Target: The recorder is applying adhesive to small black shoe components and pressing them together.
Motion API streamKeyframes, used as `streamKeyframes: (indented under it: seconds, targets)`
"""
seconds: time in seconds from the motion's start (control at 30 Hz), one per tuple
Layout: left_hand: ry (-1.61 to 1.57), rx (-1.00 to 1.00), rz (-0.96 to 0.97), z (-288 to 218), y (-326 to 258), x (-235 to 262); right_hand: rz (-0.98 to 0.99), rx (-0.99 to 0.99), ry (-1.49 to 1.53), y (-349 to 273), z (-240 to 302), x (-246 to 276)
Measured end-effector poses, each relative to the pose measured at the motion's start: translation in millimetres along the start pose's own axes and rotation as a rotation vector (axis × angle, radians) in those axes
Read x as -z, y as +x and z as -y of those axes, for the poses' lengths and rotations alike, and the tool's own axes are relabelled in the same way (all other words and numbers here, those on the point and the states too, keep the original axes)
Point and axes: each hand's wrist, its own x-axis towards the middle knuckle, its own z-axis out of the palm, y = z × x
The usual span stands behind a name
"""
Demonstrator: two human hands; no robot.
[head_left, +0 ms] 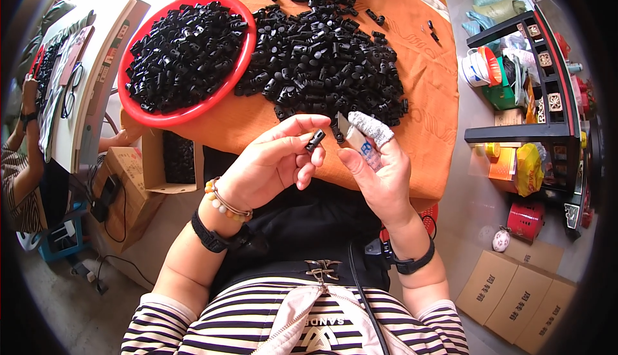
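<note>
My left hand (267, 155) is closed in a pinch on a small black plastic cylinder (315, 140) with notches in its side, held over the near edge of the orange-covered table. Just to its right, my right hand (390, 178) grips a flat pale tool (355, 139) with blue print and a thin grey edge; it looks like a small blade. A grey-white cloth finger cover (371, 128) wraps my right index finger. Beyond both hands lies a large heap of similar black cylinders (322, 65). A red basin (252, 49), piled with them, stands left of the heap.
An open cardboard box (153, 162) with dark pieces sits left of the table. Another person's arm (29, 146) shows at far left by a white table. Right are a black shelf (515, 135) of goods and flattened cartons (515, 297) on the floor.
</note>
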Motion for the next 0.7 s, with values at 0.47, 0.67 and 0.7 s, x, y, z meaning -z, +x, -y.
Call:
streamKeyframes:
  seconds: [0.47, 0.67, 0.7]
  targets:
    - [-0.067, -0.008, 0.065, 1, -2, 7, 0.104, -0.073, 0.192, 0, 3, -9]
    - [-0.041, 0.030, 0.036, 6, -4, 2, 0.145, -0.185, 0.421, 5, 6, -13]
    - [-0.033, 0.030, 0.075, 6, -4, 3, 0.144, -0.186, 0.421, 6, 5, -13]
